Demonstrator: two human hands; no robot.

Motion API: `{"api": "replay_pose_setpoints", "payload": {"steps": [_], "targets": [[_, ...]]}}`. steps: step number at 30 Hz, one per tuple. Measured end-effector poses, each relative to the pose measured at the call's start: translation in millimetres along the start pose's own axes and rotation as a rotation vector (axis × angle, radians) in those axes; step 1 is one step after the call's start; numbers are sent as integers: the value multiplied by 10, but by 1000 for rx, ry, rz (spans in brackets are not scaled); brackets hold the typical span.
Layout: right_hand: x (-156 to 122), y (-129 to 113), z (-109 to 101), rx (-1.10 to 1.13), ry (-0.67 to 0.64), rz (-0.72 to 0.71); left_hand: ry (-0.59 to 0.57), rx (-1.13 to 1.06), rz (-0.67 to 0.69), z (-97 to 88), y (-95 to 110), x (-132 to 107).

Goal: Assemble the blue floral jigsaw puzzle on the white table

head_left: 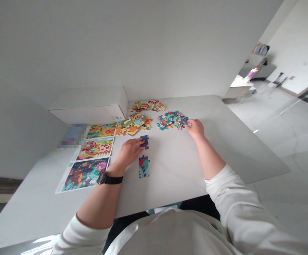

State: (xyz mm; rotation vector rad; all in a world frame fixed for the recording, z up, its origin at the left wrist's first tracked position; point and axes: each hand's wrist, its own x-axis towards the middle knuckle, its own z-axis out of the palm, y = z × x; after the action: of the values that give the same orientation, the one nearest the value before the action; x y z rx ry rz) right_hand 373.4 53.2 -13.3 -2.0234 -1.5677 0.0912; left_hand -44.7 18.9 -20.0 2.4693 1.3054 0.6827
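Note:
My left hand point(129, 152), with a black-strapped watch on its wrist, lies with fingers stretched out, their tips on dark blue joined puzzle pieces point(145, 140). Just below them on the table is a second joined group of puzzle pieces point(144, 168), red, blue and light green. At the right edge of a heap of teal and purple puzzle pieces point(172, 120), my right hand point(196, 129) has its fingers pinched together on a puzzle piece, mostly hidden by the fingers.
A yellow-orange heap of puzzle pieces point(134, 124) and a red-green heap point(147, 105) lie farther back. To the left is a printed picture sheet point(86, 173) with three scenes. Behind it, a white box point(90, 106) stands against the wall. The white table point(185, 170) ends at the right.

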Motion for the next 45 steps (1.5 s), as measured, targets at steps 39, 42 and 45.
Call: {"api": "replay_pose_setpoints", "payload": {"steps": [39, 42, 45], "targets": [[-496, -753, -13, 313, -254, -616, 176, -236, -166, -144, 475, -27], [-781, -1040, -40, 357, -305, -760, 101, -526, -249, -101, 566, -15], [-971, -1211, -29, 382, -329, -845, 45, -670, -268, -72, 595, 2]]}}
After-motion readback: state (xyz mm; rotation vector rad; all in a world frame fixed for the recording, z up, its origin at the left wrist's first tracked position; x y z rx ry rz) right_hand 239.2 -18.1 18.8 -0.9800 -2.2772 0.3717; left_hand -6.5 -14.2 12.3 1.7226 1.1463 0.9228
